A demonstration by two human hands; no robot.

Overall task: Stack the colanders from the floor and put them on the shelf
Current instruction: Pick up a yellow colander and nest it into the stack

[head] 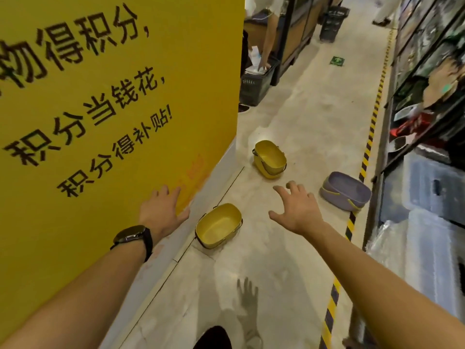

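A person's left hand (161,210) and right hand (297,210) reach out empty, fingers spread, over the floor (302,109). Beside the yellow signboard (100,96) sits the near yellow colander (219,225); the far yellow colander (270,158) lies farther along it, and the purple colander (346,191) well out from it.

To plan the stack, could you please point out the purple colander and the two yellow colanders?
purple colander (347,185): head view, inner floor.
near yellow colander (218,228): head view, inner floor.
far yellow colander (269,154): head view, inner floor.
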